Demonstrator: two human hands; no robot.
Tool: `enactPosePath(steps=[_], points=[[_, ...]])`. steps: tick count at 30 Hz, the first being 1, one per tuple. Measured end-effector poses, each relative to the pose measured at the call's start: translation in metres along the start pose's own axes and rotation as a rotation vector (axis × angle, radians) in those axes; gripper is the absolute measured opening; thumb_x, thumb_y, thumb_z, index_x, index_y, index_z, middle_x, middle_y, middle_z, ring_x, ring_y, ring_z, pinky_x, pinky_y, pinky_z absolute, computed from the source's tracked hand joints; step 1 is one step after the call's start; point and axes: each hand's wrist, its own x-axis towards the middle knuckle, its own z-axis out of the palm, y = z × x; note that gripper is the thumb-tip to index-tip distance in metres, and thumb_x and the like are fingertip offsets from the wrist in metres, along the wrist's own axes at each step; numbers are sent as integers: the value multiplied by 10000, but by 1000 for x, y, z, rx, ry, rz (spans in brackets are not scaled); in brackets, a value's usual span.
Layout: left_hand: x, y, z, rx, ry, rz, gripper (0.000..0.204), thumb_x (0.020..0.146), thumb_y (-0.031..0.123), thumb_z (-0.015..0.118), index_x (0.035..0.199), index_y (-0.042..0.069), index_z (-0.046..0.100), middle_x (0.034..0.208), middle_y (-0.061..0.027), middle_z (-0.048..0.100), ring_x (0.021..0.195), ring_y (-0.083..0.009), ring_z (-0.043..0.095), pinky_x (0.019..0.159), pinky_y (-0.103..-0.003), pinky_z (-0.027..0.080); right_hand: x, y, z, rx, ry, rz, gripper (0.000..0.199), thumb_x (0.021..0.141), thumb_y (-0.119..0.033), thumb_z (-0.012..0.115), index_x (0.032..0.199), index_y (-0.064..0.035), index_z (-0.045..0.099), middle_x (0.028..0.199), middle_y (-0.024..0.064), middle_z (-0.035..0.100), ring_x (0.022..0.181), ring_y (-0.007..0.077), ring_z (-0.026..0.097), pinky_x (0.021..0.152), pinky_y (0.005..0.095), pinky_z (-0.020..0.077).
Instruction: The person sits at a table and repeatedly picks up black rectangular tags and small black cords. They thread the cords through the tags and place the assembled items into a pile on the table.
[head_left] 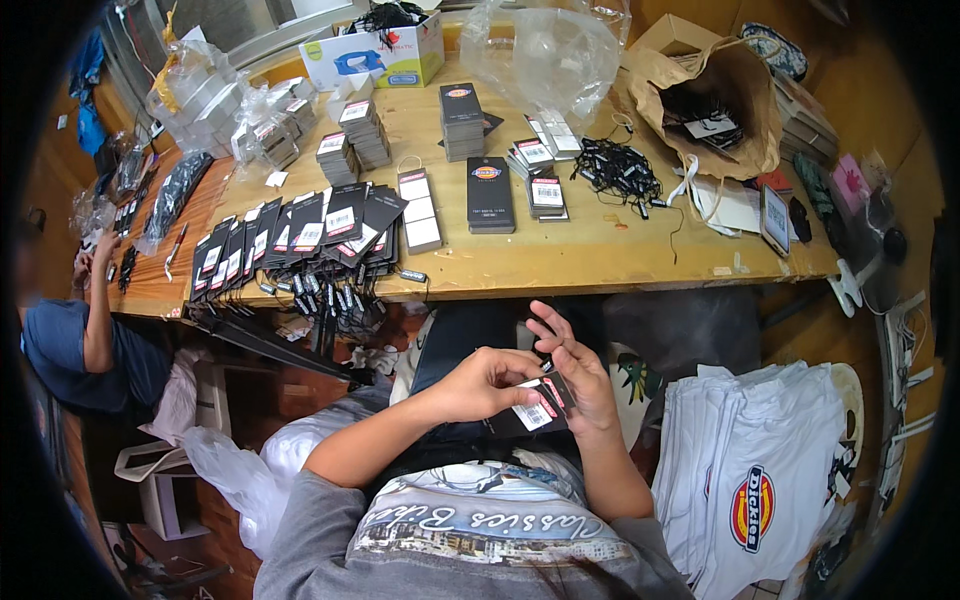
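Over my lap, both hands hold a black hang tag (537, 411) with a white and red barcode label on it. My left hand (488, 382) is closed on its upper left side, the thumb lying over the face. At the tag's right edge my right hand (580, 388) grips it, with the upper fingers raised and bent. A small dark piece, perhaps a tag string's end, shows between the fingers; its course is hidden. Finished-looking black tags (310, 235) with labels and strings lie fanned along the table's front edge, beyond my left hand.
The wooden table (580, 265) carries black tag stacks (490, 195), white label stacks (420, 212), a heap of black strings (615, 172) and a paper bag (745, 125). Folded white shirts (720, 460) are piled at my right. Another person (90, 340) works at far left.
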Motion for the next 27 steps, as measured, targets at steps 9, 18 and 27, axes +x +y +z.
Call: enactPosePath(steps=[9, 18, 27], points=[[-12, -13, -13, 97, 136, -46, 101, 737, -13, 573, 837, -33, 570, 872, -40, 521, 741, -68, 511, 627, -194, 418, 6, -29, -19, 299, 240, -120, 195, 805, -146, 521, 940, -10, 558, 786, 75, 556, 753, 167, 527, 713, 285, 442], [-6, -13, -21, -366, 424, 38, 243, 829, 32, 447, 1055, 31, 356, 1029, -150, 513, 862, -183, 549, 767, -330, 462, 2, -28, 3, -732, 360, -270, 118, 738, 22, 564, 845, 29, 613, 715, 64, 578, 598, 89, 512, 553, 183, 396], [-4, -15, -13, 106, 648, 255, 312, 791, 21, 522, 1067, -3, 380, 889, -75, 539, 787, -113, 551, 665, -227, 458, 0, -7, 27, -863, 229, -273, 117, 696, 41, 598, 807, 15, 620, 687, 44, 555, 591, 63, 492, 497, 164, 368]])
